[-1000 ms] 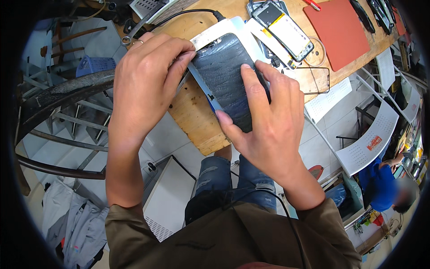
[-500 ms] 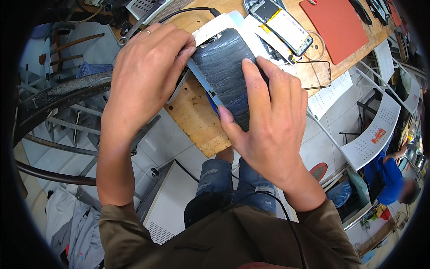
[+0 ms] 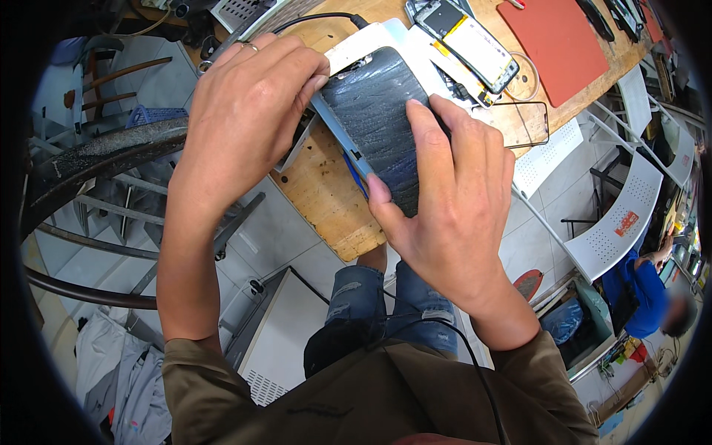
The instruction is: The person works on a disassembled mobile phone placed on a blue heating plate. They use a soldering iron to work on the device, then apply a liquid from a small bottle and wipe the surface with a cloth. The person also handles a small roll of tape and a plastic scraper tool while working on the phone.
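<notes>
In the head view, a dark flat device with a blue-grey edge lies over a white plate at the near end of the wooden table, between the person's hands. The left hand is at its far left corner, thumb and forefinger together; whether something thin is pinched between them cannot be told. The right hand is clamped across the device, thumb on the left edge toward the near end, forefinger apart and resting on the dark face, the other fingers at the right side.

Against half a second ago, little has changed: both hands sit slightly farther right in view, with the same contacts. That suggests the right hand is steadying the device while the left works at the corner.

To the far right lie an opened phone, a tape roll, a thin black frame and a red-orange mat.
</notes>
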Motion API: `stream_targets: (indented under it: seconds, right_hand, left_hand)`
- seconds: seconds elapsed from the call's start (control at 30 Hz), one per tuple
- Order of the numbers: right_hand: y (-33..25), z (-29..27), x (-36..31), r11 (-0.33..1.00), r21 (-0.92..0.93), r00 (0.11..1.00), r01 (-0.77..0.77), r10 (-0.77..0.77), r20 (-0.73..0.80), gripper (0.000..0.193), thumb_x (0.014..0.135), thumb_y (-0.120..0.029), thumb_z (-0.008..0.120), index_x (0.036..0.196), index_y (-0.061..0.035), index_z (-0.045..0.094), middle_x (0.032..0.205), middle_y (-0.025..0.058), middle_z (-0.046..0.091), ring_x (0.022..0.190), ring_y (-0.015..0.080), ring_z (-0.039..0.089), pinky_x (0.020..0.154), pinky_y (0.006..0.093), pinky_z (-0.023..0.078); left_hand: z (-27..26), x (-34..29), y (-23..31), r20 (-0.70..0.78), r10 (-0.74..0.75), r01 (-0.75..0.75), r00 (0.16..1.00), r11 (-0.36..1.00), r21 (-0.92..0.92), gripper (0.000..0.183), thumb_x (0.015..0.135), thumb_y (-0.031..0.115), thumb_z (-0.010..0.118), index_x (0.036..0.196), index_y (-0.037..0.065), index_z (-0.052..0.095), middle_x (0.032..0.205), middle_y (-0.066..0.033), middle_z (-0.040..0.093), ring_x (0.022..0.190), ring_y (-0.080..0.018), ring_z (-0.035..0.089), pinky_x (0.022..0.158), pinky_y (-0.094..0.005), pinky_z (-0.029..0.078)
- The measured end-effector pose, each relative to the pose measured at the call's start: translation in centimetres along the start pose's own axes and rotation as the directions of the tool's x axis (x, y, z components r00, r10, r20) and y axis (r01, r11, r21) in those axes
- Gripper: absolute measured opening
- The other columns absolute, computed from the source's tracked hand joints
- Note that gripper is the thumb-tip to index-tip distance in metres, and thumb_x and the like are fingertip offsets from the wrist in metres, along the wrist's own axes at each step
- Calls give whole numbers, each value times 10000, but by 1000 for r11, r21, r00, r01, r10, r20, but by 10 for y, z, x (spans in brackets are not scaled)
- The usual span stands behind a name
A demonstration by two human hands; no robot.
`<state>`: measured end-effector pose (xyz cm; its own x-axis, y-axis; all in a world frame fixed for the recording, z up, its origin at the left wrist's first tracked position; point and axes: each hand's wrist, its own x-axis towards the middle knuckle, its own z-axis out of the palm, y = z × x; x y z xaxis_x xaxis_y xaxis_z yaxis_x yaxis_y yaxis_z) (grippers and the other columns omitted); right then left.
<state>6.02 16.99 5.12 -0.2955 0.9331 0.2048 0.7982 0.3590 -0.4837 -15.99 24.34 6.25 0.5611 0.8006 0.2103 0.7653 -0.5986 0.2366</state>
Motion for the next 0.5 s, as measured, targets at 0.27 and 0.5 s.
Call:
stream_targets:
  seconds: [0.27, 0.5]
  right_hand:
    - [0, 0, 0, 1000, 5, 1000, -9, 9, -7, 694, 667, -170, 845, 1283, 4, 576, 1261, 206, 565, 1025, 331, 548, 830, 447, 381]
    - [1, 1, 1, 1000, 0, 1000, -3, 3, -7, 683, 664, -176, 846, 1266, 11, 582, 1258, 213, 563, 1017, 329, 544, 821, 448, 376]
  left_hand:
    - [-1, 1, 0, 31, -15, 15, 999, 1000, -9, 108, 907, 51, 676, 1002, 18, 639, 911, -138, 614, 846, -351, 599, 754, -419, 469]
    - [0, 1, 1, 43, -23, 23, 999, 1000, 4, 111, 910, 55, 670, 1007, 15, 632, 918, -141, 613, 846, -353, 593, 758, -419, 459]
